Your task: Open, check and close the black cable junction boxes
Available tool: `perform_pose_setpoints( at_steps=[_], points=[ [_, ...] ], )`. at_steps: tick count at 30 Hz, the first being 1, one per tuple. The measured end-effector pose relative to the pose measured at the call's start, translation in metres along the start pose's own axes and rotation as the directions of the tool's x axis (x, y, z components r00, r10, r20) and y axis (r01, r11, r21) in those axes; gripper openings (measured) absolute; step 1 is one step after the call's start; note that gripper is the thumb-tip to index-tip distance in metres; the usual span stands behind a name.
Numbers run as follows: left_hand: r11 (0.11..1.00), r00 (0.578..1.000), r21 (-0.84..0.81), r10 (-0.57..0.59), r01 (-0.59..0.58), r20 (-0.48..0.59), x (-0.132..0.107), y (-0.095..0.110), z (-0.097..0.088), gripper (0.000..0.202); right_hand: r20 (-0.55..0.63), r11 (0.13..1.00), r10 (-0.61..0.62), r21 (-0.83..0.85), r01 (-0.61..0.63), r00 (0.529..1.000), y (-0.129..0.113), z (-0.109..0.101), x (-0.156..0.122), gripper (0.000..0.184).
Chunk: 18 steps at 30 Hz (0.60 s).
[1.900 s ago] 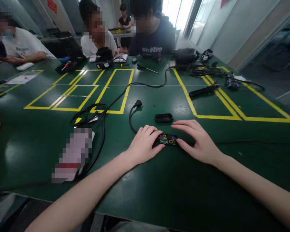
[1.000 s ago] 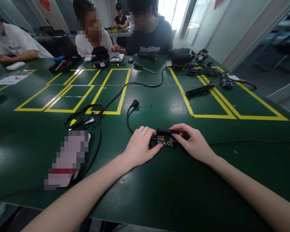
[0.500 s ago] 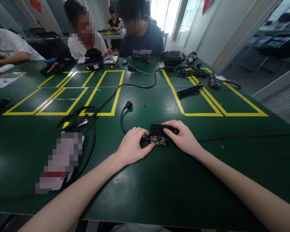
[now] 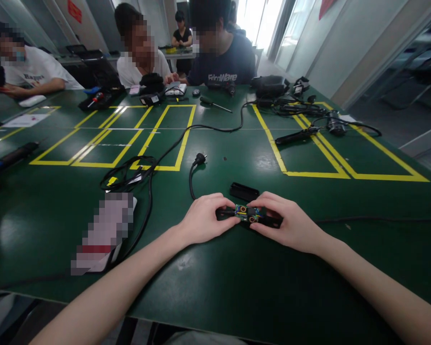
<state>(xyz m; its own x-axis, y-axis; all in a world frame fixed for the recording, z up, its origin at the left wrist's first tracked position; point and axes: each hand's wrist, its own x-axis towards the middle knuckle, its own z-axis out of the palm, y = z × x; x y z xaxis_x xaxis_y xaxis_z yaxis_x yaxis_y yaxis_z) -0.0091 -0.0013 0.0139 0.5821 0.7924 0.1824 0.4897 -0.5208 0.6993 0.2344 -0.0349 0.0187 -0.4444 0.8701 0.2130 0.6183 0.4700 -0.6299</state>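
Note:
Between my two hands is a small green circuit board [image 4: 243, 214] with copper-wound coils, sitting in an open black casing [image 4: 271, 221]. My left hand [image 4: 206, 218] pinches its left end, where a black cable enters. Thumb and fingers of my right hand [image 4: 289, 221] grip the casing's right end from both sides. Just beyond the board lies a separate black cover [image 4: 244, 191], hollow side up and touched by neither hand. A black power plug [image 4: 200, 159] on a short cord lies past my left hand. Part of the board's ends is hidden under my fingers.
A pixelated phone-like slab [image 4: 106, 230] and a coiled black cable [image 4: 129, 175] lie to the left. Yellow tape [image 4: 187, 139] marks the green table [image 4: 215, 287]. Farther back are a screwdriver [image 4: 215, 104], a black tool [image 4: 296, 136], tangled cables [image 4: 290, 108] and several people.
My right hand has let go of the black cover, which now lies on the table, and has moved onto the casing's right end. My left hand still holds the left end.

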Motion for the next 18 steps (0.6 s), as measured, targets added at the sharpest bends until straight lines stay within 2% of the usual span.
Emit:
perform_pose_setpoints(
  at_steps=[2, 5, 10, 15, 18],
  points=[
    [1.0, 0.999, -0.012, 0.012, -0.013, -0.053, 0.002, -0.003, 0.003, 0.009, -0.032, 1.0, 0.006, 0.027, -0.005, 0.999, 0.003, 0.002, 0.004, 0.023],
    [0.998, 0.99, 0.062, 0.04, -0.032, -0.135, 0.007, -0.01, 0.008, 0.009, -0.078, 0.998, 0.04, 0.053, -0.036, 0.996, 0.011, 0.006, 0.01, 0.024],
    [0.994, 0.997, 0.112, 0.01, -0.001, -0.078, 0.012, -0.015, 0.011, 0.006, -0.118, 0.996, 0.085, 0.05, -0.08, 0.989, 0.023, 0.011, 0.012, 0.032],
    [0.998, 0.998, 0.027, -0.047, 0.048, -0.044, 0.012, -0.015, 0.011, 0.013, -0.121, 0.998, 0.061, 0.03, -0.058, 0.991, 0.024, 0.01, 0.013, 0.031],
    [0.999, 0.997, -0.006, -0.036, 0.036, -0.068, 0.01, -0.016, 0.011, 0.019, -0.134, 0.999, 0.031, -0.028, -0.035, 0.99, 0.027, 0.01, 0.013, 0.029]
  ],
)
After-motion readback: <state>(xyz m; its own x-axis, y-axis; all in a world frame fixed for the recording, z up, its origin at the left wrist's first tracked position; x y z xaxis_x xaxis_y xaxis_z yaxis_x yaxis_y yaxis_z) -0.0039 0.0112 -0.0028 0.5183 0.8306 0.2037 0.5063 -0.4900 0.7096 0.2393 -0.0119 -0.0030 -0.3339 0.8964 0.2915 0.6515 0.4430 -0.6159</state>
